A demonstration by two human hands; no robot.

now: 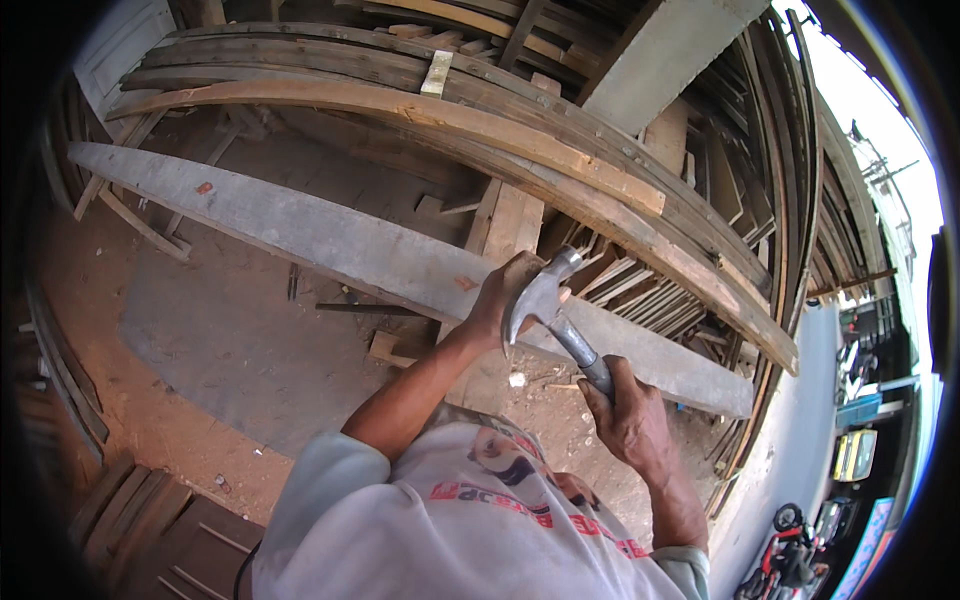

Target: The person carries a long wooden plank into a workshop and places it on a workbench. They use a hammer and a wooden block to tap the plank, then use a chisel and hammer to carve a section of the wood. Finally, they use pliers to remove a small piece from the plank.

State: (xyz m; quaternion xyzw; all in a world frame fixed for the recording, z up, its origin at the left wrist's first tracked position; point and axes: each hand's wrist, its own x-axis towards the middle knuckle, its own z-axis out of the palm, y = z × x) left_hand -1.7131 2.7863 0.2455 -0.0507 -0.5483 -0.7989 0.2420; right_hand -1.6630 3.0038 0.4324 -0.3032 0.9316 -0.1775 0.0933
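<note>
My right hand [632,418] is wrapped round the grip of a claw hammer [575,342]. The hammer has a grey metal shaft, and its head is raised up and to the left, with the curved claw toward me. Directly behind the hammer head is my left hand [490,305], its fingers curled over a long grey plank [350,238]. A fingertip shows past the head, but what the fingers pinch, if anything, is hidden. The plank runs from the far left to the near right and carries reddish patches.
Long stacked beams [400,100] lie just beyond the plank, with bundled thin slats [640,295] below them. A concrete pillar [665,65] rises behind. Wood offcuts [395,348] lie on the dirt floor. At the right is a road [818,400] with a parked motorcycle [785,550].
</note>
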